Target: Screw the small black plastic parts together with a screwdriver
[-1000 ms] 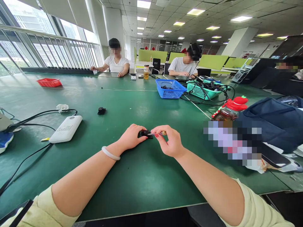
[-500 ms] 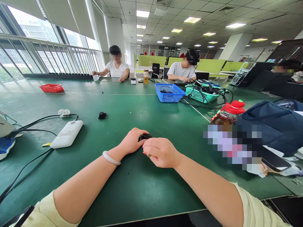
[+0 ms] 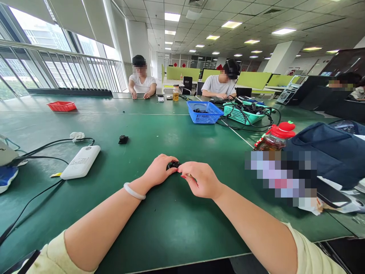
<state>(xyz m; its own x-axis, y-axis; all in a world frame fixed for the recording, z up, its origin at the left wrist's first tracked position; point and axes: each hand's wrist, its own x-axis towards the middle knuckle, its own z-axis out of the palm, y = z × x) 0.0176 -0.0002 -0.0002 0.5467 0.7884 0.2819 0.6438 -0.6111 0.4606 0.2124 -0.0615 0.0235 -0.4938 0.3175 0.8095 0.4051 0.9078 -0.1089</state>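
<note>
On the green table in front of me, my left hand [image 3: 157, 170] is closed on a small black part [image 3: 173, 164], its thumb and fingers on either side. Only a piece of that part shows between my hands, so its kind is not clear. My right hand [image 3: 203, 180] is curled at the part's right side, with thumb and fingers drawn together. Whatever its fingertips pinch is hidden. Another small black part [image 3: 123, 139] lies by itself farther off to the left.
To the left lies a white power bank [image 3: 81, 162] with black cables. A red tray [image 3: 62, 106], a blue basket [image 3: 204, 112] and a cable-filled green basket [image 3: 243, 113] stand farther back. A red-lidded bottle [image 3: 273, 137] and dark blue bag [image 3: 327, 152] are right. Two people sit opposite.
My right hand has shifted slightly to the right and its fingers have turned at the black part. My left hand stays put. The person opposite on the left has drawn one arm in.
</note>
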